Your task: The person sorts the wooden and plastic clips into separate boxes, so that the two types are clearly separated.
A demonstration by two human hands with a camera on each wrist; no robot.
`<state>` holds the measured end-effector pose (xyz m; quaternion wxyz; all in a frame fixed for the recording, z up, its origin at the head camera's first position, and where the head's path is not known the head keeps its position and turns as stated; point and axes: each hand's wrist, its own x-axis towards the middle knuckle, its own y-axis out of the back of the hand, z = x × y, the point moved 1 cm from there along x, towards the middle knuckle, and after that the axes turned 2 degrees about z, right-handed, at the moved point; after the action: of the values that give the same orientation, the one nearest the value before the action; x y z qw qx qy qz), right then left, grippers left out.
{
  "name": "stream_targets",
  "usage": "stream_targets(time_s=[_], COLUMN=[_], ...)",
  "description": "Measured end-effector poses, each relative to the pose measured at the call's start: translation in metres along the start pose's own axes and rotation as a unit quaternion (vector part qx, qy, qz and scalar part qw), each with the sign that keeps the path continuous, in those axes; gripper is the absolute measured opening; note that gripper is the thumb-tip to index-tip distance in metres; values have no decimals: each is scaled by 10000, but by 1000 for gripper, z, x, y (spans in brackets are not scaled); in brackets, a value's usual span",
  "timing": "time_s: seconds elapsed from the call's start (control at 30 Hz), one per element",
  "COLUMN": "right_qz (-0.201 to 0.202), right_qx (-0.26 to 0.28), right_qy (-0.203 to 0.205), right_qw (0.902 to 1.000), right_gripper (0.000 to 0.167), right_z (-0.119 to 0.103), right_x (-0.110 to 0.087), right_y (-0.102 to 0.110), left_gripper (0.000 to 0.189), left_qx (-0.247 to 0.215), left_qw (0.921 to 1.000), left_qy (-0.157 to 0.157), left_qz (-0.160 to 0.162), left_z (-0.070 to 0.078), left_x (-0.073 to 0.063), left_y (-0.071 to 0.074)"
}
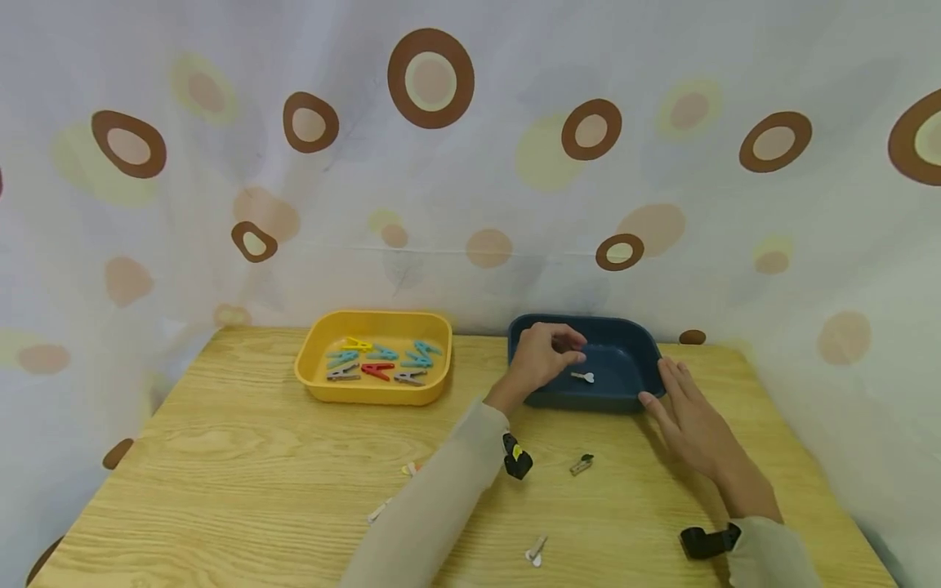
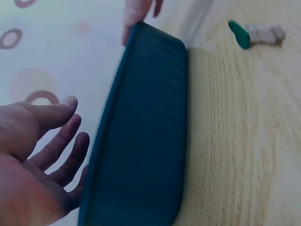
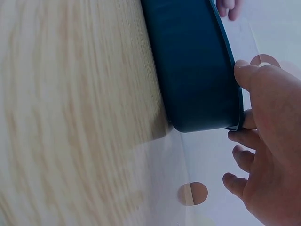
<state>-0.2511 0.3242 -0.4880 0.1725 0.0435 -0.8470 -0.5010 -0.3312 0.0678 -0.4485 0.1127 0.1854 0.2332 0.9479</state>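
Note:
My left hand [image 1: 542,358] hovers over the left part of the dark blue plastic basin [image 1: 569,401], its fingers loosely bent. In the left wrist view there is nothing between that thumb and the fingers. Inside the basin lies a small clothespin with a white heart [image 1: 586,376], just right of the left fingertips. My right hand [image 1: 694,429] holds the basin's front right corner, thumb [image 3: 244,75] at the rim and fingers round the side. A small wooden clothespin with a green leaf-like piece [image 1: 581,465] lies on the table in front of the basin.
A yellow basin [image 1: 373,394] with several blue, red, yellow and grey plastic clips stands at the back left. Another heart clothespin [image 1: 536,552] lies near the front of the wooden table [image 1: 220,465]. More small clothespins [image 1: 378,511] show beside the left sleeve. A patterned curtain hangs behind.

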Motion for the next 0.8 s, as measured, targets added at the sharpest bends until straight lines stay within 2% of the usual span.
stream_targets(time_s=[0.27, 0.47, 0.7, 0.8], right_qz=[9, -4, -12, -11], right_qx=[18, -25, 39, 29], right_qy=[78, 45, 55, 71], right_qw=[10000, 10000, 10000, 10000], right_gripper=[73, 74, 74, 74], right_z=[0, -1, 0, 0], right_x=[0, 1, 1, 1], right_y=[1, 1, 0, 1], left_gripper=[13, 14, 18, 18], left_qx=[-191, -501, -640, -777], left_qw=[9996, 9972, 9943, 9939], left_qy=[-189, -557, -847, -788], left_qz=[24, 32, -21, 16], left_z=[12, 23, 24, 23], left_x=[-23, -47, -72, -84], left_y=[8, 14, 10, 6])
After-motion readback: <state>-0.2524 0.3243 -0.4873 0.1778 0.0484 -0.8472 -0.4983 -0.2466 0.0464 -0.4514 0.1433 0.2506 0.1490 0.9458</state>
